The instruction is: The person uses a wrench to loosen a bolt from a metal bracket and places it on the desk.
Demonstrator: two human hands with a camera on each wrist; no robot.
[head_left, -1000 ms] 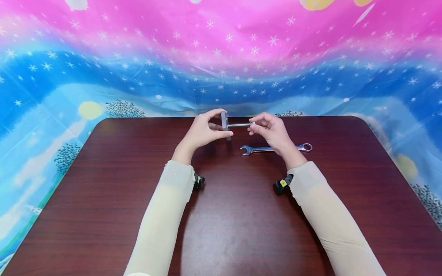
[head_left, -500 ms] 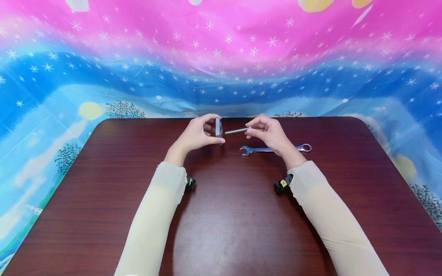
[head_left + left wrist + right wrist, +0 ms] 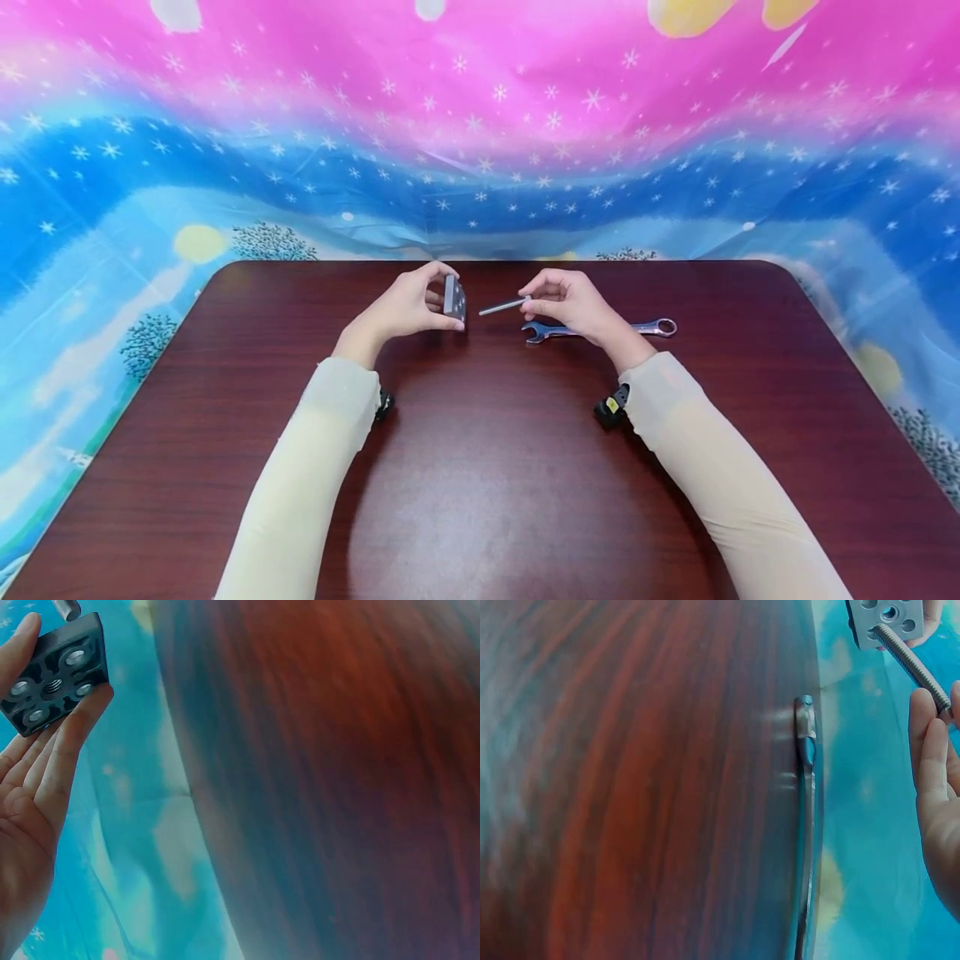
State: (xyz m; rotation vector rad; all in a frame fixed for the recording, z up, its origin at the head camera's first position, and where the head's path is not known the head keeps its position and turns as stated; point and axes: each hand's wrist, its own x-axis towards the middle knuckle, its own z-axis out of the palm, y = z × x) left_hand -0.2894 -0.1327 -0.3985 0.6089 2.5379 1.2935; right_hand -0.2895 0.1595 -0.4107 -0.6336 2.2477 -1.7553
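Observation:
My left hand (image 3: 401, 307) holds a square grey metal plate (image 3: 454, 297) by its edges, between thumb and fingers. A threaded hole sits at the plate's middle with several round holes around it, plain in the left wrist view on the plate (image 3: 69, 673). My right hand (image 3: 576, 305) pinches one end of a threaded bolt (image 3: 501, 307), whose free end points left toward the plate. Between bolt tip and plate there is a gap in the head view. The pinched end of the bolt (image 3: 911, 664) is mostly covered by fingertips in the right wrist view.
A shiny combination wrench (image 3: 557, 332) lies on the dark red-brown table (image 3: 480, 467), partly behind the right hand and wrist. A colourful cloth backdrop (image 3: 480, 167) hangs behind the table's far edge. Each wrist wears a small black camera (image 3: 611, 408).
The bolt, which met the plate a second ago, is now apart from it. My left hand has moved left and lower with the plate. The right hand has dropped slightly, tilting the bolt.

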